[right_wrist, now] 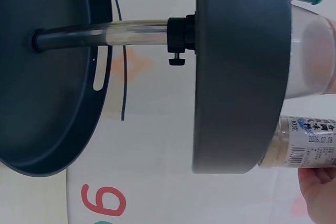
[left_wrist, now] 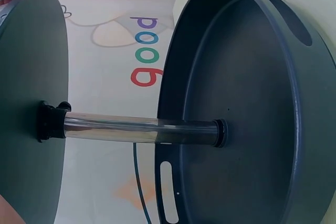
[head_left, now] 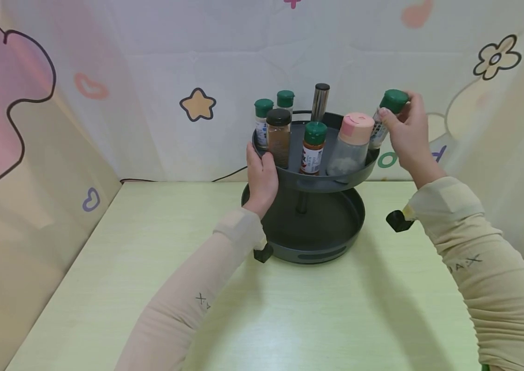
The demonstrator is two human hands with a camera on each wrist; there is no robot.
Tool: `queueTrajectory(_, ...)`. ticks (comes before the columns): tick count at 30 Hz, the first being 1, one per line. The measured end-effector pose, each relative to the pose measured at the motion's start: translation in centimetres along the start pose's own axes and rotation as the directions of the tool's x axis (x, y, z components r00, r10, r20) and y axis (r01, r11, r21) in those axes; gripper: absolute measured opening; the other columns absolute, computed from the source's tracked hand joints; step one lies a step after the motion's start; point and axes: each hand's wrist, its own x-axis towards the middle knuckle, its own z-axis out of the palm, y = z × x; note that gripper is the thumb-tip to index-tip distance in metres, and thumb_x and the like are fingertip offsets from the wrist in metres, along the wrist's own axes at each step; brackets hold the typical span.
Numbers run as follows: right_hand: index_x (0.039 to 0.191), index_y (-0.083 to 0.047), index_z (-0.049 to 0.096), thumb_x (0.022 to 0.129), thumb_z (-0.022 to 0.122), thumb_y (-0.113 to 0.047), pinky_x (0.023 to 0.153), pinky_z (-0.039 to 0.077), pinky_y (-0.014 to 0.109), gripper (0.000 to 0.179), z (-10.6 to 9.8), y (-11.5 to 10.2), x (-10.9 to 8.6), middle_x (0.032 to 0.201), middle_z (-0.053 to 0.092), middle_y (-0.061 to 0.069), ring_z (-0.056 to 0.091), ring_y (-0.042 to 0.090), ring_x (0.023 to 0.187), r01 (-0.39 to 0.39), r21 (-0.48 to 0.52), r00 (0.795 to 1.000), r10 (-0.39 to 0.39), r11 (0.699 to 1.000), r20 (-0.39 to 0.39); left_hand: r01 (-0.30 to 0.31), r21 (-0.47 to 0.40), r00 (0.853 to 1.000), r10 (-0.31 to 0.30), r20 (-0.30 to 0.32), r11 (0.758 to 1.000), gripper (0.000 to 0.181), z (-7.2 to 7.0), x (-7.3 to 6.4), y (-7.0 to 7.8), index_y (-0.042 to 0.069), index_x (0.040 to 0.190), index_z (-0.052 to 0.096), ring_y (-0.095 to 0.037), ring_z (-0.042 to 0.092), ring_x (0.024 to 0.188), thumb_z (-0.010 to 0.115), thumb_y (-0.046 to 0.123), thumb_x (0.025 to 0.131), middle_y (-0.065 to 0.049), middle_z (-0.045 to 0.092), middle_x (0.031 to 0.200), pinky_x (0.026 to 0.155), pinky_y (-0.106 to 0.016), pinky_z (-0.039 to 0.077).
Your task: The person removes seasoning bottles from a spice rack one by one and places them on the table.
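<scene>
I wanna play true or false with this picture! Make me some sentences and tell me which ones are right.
1. The right hand holds a green-capped jar. True.
2. The pink-capped container stands on the lower tray. False: it stands on the upper tray.
3. The left hand touches the pink-capped container. False: it touches the upper tray.
4. In the head view, the black-capped jar is left of the pink-capped container. True.

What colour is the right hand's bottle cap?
The cap is green; the head view shows it best.
</scene>
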Motion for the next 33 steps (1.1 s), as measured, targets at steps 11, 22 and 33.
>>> queueTrajectory(11, 0.119, -0.016, 0.039, 0.087, 0.052, -0.014, 0.086, 0.033, 0.026, 0.034, -0.8, -1.0, -0.7, 0.096, 0.049, -0.005, 0.045, 0.008, 0.09, 0.044, 0.218, 0.998, -0.033, 0.975, -0.054, -0.014, -0.002, 1.0, 0.014, -0.004, 1.0, 0.059, 0.0, 0.1, -0.1, 0.016, 0.143, 0.002, -0.014, 0.012, 0.136, 0.027, 0.031, 0.092, 0.002, 0.005, 0.15, 0.111, -0.037, 0.015)
queueTrajectory(22, 0.115, -0.015, 0.04, 0.087, 0.052, -0.013, 0.092, 0.031, 0.03, 0.03, -1.2, -0.9, -1.7, 0.101, 0.049, -0.002, 0.045, 0.011, 0.096, 0.072, 0.313, 0.997, -0.068, 0.947, -0.025, -0.007, 0.005, 1.0, 0.007, -0.003, 1.0, 0.059, 0.1, 0.2, -0.3, 0.017, 0.143, 0.001, -0.014, 0.011, 0.137, 0.028, 0.032, 0.092, 0.003, 0.004, 0.15, 0.111, -0.038, 0.015)
queueTrajectory(33, 0.112, -0.012, 0.041, 0.087, 0.05, -0.008, 0.085, 0.037, 0.023, 0.027, -1.2, -1.1, -2.9, 0.103, 0.05, 0.001, 0.047, 0.013, 0.097, 0.137, 0.412, 0.99, -0.131, 0.901, -0.044, -0.015, 0.004, 1.0, 0.015, 0.005, 1.0, 0.06, 0.1, 0.4, -0.4, 0.015, 0.143, 0.001, -0.013, 0.01, 0.137, 0.027, 0.031, 0.091, 0.003, 0.004, 0.15, 0.111, -0.037, 0.014)
